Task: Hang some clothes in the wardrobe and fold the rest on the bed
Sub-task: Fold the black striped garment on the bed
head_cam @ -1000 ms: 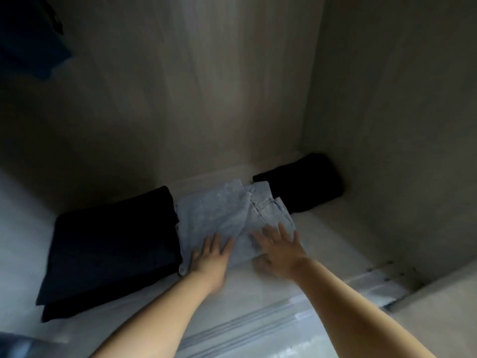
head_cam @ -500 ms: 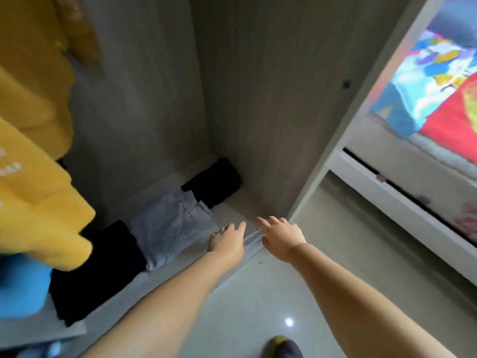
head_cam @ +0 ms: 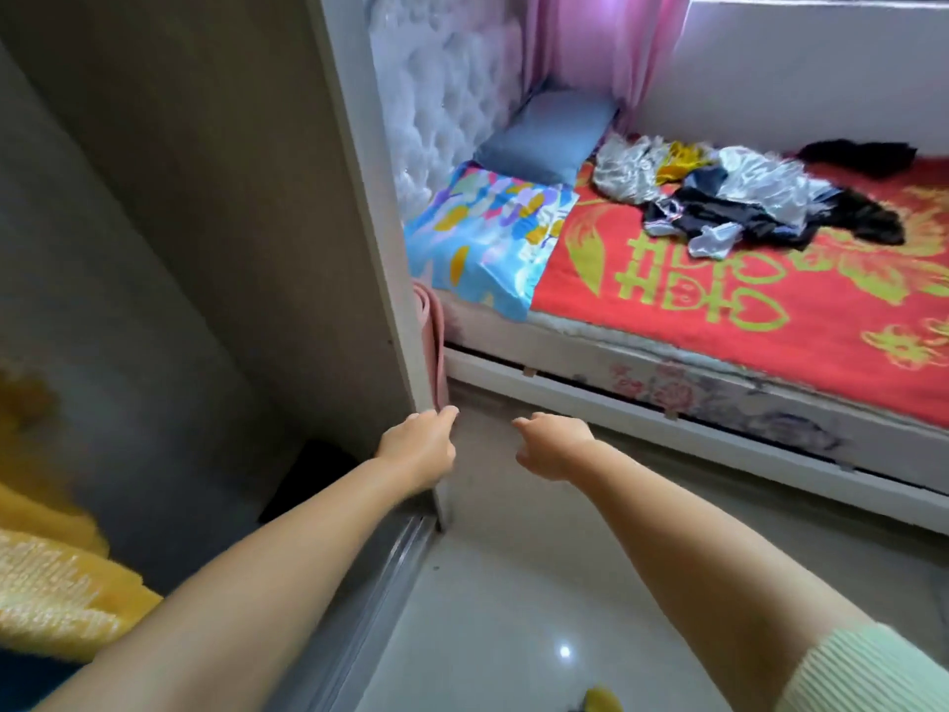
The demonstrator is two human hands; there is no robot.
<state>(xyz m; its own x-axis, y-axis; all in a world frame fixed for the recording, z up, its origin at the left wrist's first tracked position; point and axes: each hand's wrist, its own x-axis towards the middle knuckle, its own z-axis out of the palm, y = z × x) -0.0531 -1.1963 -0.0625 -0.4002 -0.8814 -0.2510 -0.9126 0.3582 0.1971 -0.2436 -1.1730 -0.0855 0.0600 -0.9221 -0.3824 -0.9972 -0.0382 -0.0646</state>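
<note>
Both hands (head_cam: pixel 418 444) far from clothes (head_cam: pixel 739 197)

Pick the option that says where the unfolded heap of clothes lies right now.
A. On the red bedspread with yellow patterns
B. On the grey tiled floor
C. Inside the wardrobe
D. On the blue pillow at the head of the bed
A: the loose heap of black, white and yellow clothes lies on the red bedspread with yellow patterns, to the right of the blue pillow, not on it.
</note>
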